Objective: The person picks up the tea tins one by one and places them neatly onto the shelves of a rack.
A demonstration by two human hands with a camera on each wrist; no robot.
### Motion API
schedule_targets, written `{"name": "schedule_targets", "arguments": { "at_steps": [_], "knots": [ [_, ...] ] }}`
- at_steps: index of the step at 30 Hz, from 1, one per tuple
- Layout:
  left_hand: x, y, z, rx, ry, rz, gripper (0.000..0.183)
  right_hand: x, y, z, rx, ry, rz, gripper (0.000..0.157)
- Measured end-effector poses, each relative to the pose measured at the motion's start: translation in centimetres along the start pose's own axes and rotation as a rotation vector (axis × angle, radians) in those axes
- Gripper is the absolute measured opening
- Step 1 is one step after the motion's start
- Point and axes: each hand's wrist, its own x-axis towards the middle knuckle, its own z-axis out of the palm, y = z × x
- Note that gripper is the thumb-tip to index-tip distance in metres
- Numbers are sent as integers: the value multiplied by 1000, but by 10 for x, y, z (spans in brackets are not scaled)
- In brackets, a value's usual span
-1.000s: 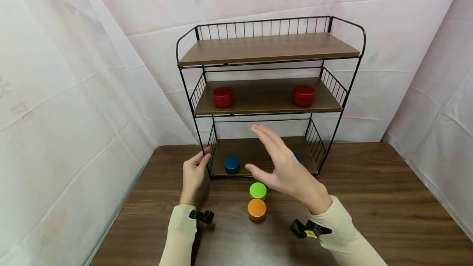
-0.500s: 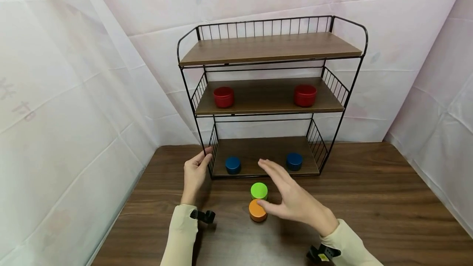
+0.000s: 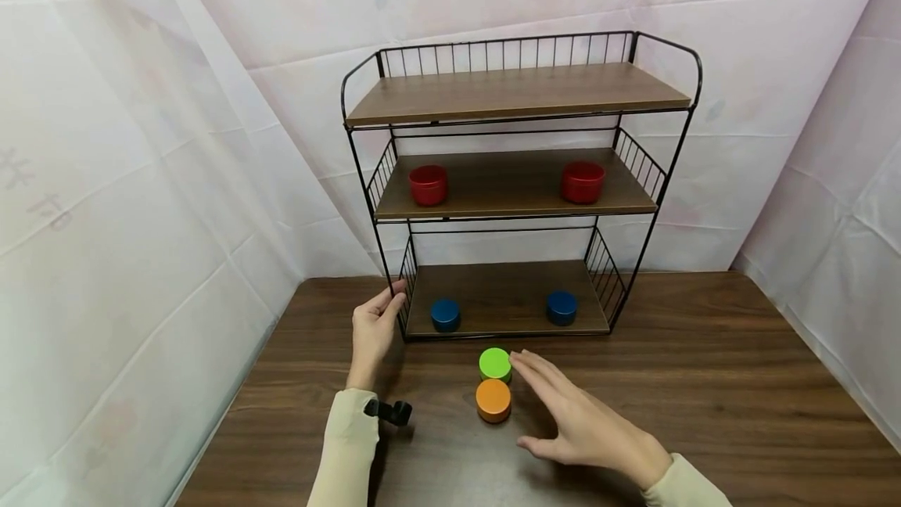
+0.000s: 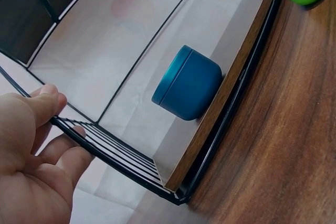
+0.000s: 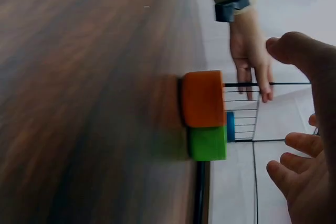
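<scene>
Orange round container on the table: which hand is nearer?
Right. The right hand is just right of the orange container; the left hand, farther back-left, grips the black wire rack.

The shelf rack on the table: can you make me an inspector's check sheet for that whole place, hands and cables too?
Surface: brown wooden table, shiny near the front.
Job's things: three-level rack; orange tin and, just behind it, green tin, both on the table before the rack; two red tins on the middle shelf; two blue tins on the bottom shelf.
Clutter: nothing seen.
Left hand: grips the rack's left side.
Right hand: open, beside the orange and green tins, holding nothing.
Cables: nothing seen.
Surroundings: pale cloth behind and at both sides.
</scene>
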Motion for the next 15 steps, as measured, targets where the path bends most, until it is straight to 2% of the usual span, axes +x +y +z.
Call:
{"name": "schedule_targets", "arguments": {
  "at_steps": [8, 15],
  "knots": [
    [0, -3, 0, 2, 8, 12, 27, -7, 6, 8, 17, -88, -14, 102],
    [-1, 0, -1, 3, -2, 8, 28, -5, 14, 18, 64, -115, -24, 96]
  ]
}}
